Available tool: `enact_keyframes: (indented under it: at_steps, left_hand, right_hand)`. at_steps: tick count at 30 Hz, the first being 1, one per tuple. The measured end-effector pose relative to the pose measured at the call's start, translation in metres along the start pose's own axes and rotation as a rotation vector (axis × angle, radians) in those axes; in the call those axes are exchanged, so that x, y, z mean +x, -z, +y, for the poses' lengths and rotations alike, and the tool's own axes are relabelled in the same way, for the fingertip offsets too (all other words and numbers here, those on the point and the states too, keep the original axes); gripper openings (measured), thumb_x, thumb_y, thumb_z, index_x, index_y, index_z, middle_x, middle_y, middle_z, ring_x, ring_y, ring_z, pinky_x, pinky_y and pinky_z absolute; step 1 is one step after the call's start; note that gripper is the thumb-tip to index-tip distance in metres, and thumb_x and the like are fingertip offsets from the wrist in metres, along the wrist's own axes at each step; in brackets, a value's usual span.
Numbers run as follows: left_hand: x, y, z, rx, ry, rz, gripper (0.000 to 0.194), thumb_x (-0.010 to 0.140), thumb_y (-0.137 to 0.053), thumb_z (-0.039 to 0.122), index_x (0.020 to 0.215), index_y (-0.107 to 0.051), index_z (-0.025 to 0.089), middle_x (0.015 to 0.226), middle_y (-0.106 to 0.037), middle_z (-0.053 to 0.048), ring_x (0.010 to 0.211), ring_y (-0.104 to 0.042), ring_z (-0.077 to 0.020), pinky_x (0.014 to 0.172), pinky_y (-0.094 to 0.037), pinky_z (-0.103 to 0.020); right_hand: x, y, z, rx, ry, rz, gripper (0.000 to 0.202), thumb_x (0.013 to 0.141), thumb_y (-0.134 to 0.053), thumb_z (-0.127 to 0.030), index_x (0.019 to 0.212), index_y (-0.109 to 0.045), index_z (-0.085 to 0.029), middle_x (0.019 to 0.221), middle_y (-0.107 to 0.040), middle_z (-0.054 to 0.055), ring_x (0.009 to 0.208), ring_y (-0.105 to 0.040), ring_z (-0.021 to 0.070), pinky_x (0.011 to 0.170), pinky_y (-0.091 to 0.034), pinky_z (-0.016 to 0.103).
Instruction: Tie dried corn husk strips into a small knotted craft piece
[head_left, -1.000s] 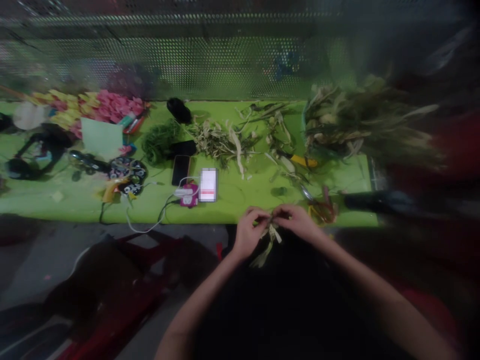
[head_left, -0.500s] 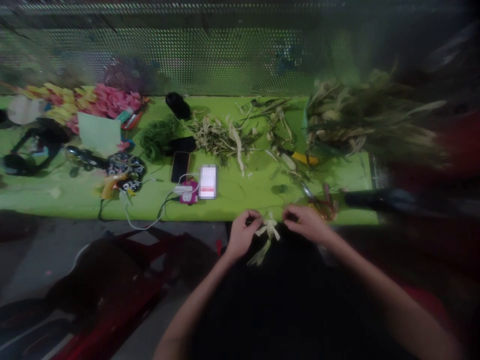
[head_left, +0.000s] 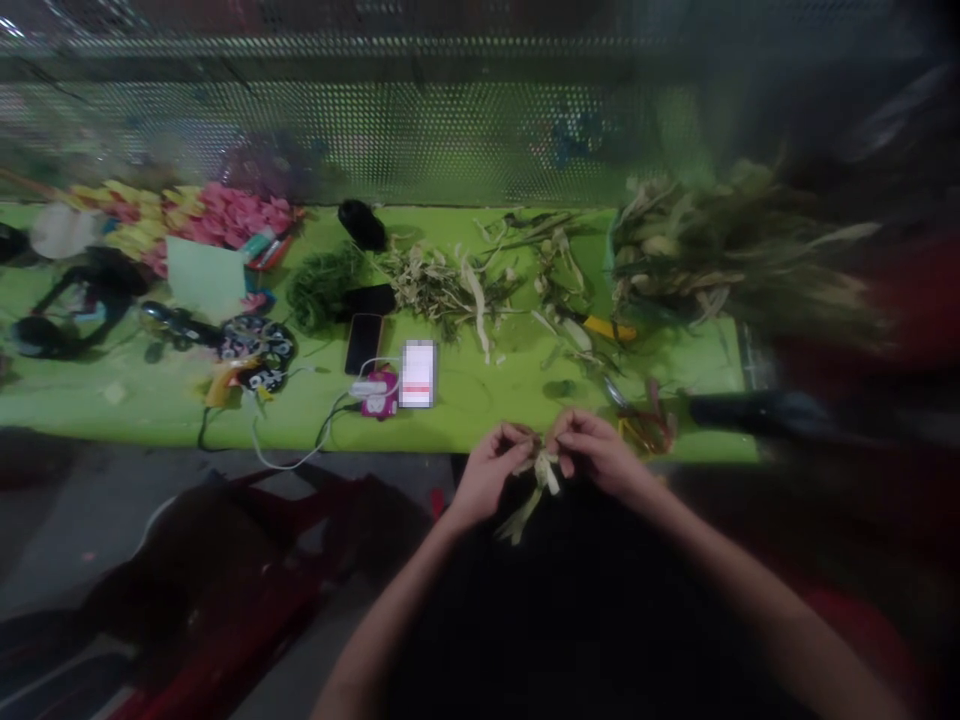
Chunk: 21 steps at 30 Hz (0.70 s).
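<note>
Between my hands, just past the front edge of the green table [head_left: 480,425], is a pale husk piece [head_left: 551,478] with a greenish tail hanging down to the left. My left hand [head_left: 496,468] pinches its left side with thumb and fingers. On the right side, my right hand [head_left: 592,450] has its fingertips closed on the top of the same piece. The fingertips of both hands nearly meet and partly hide it. Scissors [head_left: 616,392] and a bundle with reddish handles or strips [head_left: 660,418] lie beyond my right hand.
Dried husk scraps [head_left: 442,285] lie mid-table, with a large husk heap [head_left: 675,245] at right. A lit phone [head_left: 418,374], a dark phone [head_left: 364,343], a pink charger block [head_left: 380,396], green twine [head_left: 322,287] and pink-yellow flowers [head_left: 240,215] are further left. Mesh [head_left: 450,140] stands behind.
My right hand has moved left onto the husk piece, where before it was apart from it. The whole view has shifted, so the table appears slightly lower.
</note>
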<state>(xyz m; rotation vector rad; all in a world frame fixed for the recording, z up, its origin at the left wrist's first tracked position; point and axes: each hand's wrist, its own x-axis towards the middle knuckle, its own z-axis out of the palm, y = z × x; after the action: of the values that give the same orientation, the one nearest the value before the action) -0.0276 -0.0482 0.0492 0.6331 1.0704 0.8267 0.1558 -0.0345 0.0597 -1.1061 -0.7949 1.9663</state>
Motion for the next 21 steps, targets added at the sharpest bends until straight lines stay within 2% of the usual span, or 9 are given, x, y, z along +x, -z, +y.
enact_keyframes:
  at_steps: [5, 10, 16, 21]
  left_hand:
    - [0.002, -0.001, 0.000, -0.182, -0.012, -0.090, 0.025, 0.078, -0.072, 0.029, 0.075, -0.051, 0.016, 0.094, -0.064, -0.003, 0.086, -0.062, -0.0134, 0.080, -0.048, -0.029]
    - [0.003, -0.001, 0.003, -0.172, -0.031, -0.140, 0.028, 0.079, -0.071, 0.033, 0.075, -0.049, 0.017, 0.092, -0.065, -0.004, 0.087, -0.064, -0.0165, 0.080, -0.050, -0.033]
    - [0.003, 0.001, -0.001, 0.006, -0.033, -0.010, 0.024, 0.079, -0.070, 0.034, 0.077, -0.053, 0.016, 0.075, -0.059, 0.001, 0.066, -0.053, -0.0089, 0.065, -0.043, -0.023]
    - [0.000, 0.003, -0.001, 0.137, -0.020, 0.029, 0.021, 0.080, -0.067, 0.034, 0.078, -0.056, 0.016, 0.073, -0.059, 0.001, 0.066, -0.052, -0.0097, 0.066, -0.043, -0.024]
  right_hand:
    - [0.003, 0.005, -0.002, -0.012, 0.011, -0.014, 0.020, 0.079, -0.073, -0.033, 0.082, -0.060, -0.018, 0.071, -0.065, -0.001, 0.046, -0.049, 0.0072, 0.047, -0.039, 0.021]
    - [0.003, 0.009, -0.005, -0.100, 0.051, -0.045, 0.020, 0.081, -0.072, -0.034, 0.085, -0.060, -0.019, 0.077, -0.067, 0.001, 0.059, -0.058, 0.0112, 0.058, -0.049, 0.026]
    - [-0.001, 0.006, -0.006, -0.221, 0.078, -0.108, 0.018, 0.087, -0.066, -0.034, 0.087, -0.057, -0.018, 0.076, -0.062, -0.001, 0.068, -0.059, 0.0115, 0.068, -0.049, 0.027]
    - [-0.007, 0.005, -0.008, -0.358, 0.027, -0.133, 0.018, 0.090, -0.061, -0.034, 0.087, -0.056, -0.018, 0.074, -0.061, -0.001, 0.065, -0.059, 0.0120, 0.065, -0.049, 0.027]
